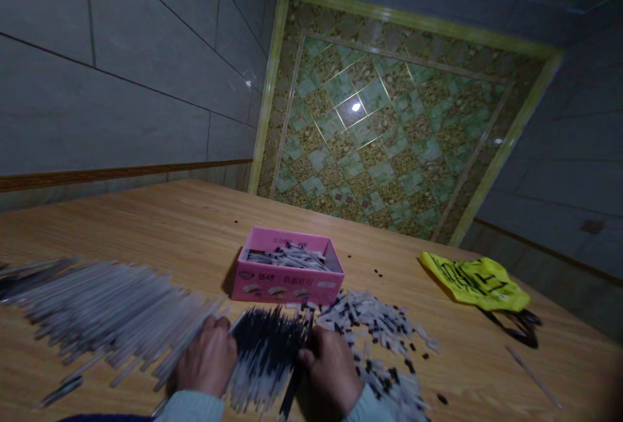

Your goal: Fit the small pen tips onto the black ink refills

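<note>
A flat pile of thin tubes [265, 350], black toward the far ends and translucent toward me, lies between my hands. My left hand [209, 356] is closed at the pile's left edge, fingers curled downward; what they hold, if anything, is hidden. My right hand [333, 367] is closed at the right edge, thumb and fingers drawn together beside a dark flat strip [292, 391]. What it grips cannot be made out. Just beyond the pile stands an open pink box [287, 285] with many thin white and dark pieces [292, 256] inside.
Many long pale tubes [111, 311] are spread across the left of the wooden table [185, 221]. Small white and black pieces [374, 321] lie scattered at right. Farther right are a yellow bag [474, 279] with black print, a dark strap [516, 330] and a single thin rod [533, 376].
</note>
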`<state>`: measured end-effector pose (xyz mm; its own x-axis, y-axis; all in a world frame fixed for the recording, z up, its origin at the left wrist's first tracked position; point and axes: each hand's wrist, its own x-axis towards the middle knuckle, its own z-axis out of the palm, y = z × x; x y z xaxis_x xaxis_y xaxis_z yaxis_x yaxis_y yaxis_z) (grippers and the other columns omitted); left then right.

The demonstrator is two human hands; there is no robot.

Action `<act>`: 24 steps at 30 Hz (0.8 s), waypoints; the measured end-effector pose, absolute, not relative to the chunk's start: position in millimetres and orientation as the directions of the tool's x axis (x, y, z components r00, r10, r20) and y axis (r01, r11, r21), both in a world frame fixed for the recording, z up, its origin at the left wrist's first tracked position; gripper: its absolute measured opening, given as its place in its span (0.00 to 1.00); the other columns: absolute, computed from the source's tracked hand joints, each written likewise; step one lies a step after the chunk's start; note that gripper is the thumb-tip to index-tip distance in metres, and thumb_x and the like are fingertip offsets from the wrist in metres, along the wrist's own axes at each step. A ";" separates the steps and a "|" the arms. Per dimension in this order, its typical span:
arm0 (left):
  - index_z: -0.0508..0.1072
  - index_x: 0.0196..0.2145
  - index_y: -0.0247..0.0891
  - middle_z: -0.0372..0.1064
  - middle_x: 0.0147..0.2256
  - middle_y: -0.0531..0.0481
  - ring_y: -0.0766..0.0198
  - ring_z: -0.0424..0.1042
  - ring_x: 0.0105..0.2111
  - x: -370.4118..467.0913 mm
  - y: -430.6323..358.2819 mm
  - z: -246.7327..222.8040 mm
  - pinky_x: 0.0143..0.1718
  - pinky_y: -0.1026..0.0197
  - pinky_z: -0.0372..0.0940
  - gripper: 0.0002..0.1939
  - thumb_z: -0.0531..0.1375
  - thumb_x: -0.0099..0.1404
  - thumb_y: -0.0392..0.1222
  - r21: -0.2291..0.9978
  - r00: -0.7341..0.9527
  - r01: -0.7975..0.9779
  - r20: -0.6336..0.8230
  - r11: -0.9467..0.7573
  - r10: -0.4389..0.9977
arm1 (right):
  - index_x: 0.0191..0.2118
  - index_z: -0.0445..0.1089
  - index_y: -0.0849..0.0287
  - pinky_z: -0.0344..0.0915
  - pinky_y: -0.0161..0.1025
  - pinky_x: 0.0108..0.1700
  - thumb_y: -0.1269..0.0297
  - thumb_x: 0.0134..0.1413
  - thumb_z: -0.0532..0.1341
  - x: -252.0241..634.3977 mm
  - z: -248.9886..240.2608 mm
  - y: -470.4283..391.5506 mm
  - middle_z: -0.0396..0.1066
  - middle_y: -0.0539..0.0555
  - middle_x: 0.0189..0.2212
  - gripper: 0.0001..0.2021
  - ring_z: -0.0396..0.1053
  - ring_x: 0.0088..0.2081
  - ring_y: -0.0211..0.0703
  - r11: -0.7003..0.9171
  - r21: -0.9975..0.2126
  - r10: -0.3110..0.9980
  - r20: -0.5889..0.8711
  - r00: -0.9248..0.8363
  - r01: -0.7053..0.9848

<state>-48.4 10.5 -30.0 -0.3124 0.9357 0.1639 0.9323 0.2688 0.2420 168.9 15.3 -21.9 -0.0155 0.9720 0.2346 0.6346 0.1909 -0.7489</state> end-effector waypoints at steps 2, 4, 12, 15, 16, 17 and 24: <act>0.67 0.35 0.36 0.69 0.38 0.39 0.52 0.72 0.36 -50.1 10.1 -27.6 0.33 0.55 0.60 0.14 0.44 0.61 0.38 0.315 -0.255 0.935 0.268 0.166 0.929 | 0.31 0.72 0.60 0.58 0.39 0.34 0.68 0.39 0.61 163.1 -25.1 5.5 0.74 0.58 0.28 0.09 0.70 0.34 0.52 0.144 -0.468 0.978 0.203 -0.052 0.872; 0.66 0.37 0.38 0.71 0.36 0.41 0.54 0.71 0.36 -50.1 10.0 -27.2 0.35 0.57 0.61 0.13 0.44 0.63 0.42 0.458 -0.208 0.889 0.360 0.023 0.910 | 0.35 0.71 0.61 0.59 0.41 0.34 0.66 0.42 0.60 158.1 -28.4 0.9 0.74 0.62 0.31 0.11 0.70 0.36 0.55 0.110 -0.279 0.981 0.186 -0.059 0.954; 0.61 0.37 0.41 0.68 0.22 0.56 0.66 0.66 0.17 -29.0 13.8 -41.4 0.16 0.66 0.60 0.13 0.53 0.59 0.51 0.983 -0.229 -0.104 0.121 -0.148 0.966 | 0.29 0.72 0.61 0.60 0.39 0.33 0.70 0.47 0.54 155.6 -41.1 3.9 0.74 0.63 0.28 0.09 0.72 0.34 0.54 0.087 -0.221 0.975 0.218 -0.038 0.971; 0.63 0.35 0.38 0.71 0.24 0.54 0.70 0.67 0.18 -25.4 16.8 -46.0 0.18 0.69 0.62 0.11 0.58 0.57 0.45 0.875 -0.212 -0.483 -0.070 -0.042 0.975 | 0.30 0.71 0.61 0.59 0.39 0.32 0.70 0.47 0.53 157.5 -38.9 5.8 0.74 0.62 0.28 0.09 0.71 0.33 0.53 0.091 -0.369 0.970 0.244 0.002 0.925; 0.64 0.35 0.37 0.72 0.25 0.53 0.70 0.69 0.20 -25.4 17.7 -46.6 0.19 0.70 0.63 0.09 0.59 0.56 0.41 0.823 -0.208 -0.568 -0.118 -0.022 0.971 | 0.28 0.70 0.61 0.59 0.38 0.31 0.69 0.46 0.53 157.4 -36.3 6.0 0.73 0.60 0.26 0.09 0.71 0.32 0.51 0.113 -0.462 0.968 0.251 0.007 0.880; 0.66 0.35 0.35 0.72 0.26 0.52 0.71 0.70 0.21 -25.8 18.4 -46.7 0.20 0.70 0.65 0.08 0.59 0.56 0.36 0.770 -0.208 -0.639 -0.160 -0.011 0.965 | 0.26 0.68 0.60 0.58 0.36 0.29 0.69 0.45 0.53 156.8 -32.8 5.6 0.72 0.57 0.23 0.07 0.70 0.29 0.48 0.145 -0.572 0.971 0.240 -0.004 0.807; 0.68 0.35 0.29 0.71 0.25 0.48 0.74 0.70 0.19 -31.3 21.0 -41.0 0.18 0.74 0.66 0.08 0.51 0.61 0.25 0.481 -0.142 -0.876 -0.333 0.038 0.932 | 0.18 0.60 0.58 0.43 0.28 0.14 0.65 0.33 0.57 150.9 7.3 -14.1 0.55 0.42 0.07 0.04 0.52 0.10 0.31 -0.154 -0.984 0.927 -0.175 -0.332 0.089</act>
<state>-31.3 21.0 -41.0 -0.1421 0.9322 -0.3330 -0.8759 0.0384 0.4810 150.9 -14.1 7.3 -0.3321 0.9269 -0.1751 0.0894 -0.1539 -0.9840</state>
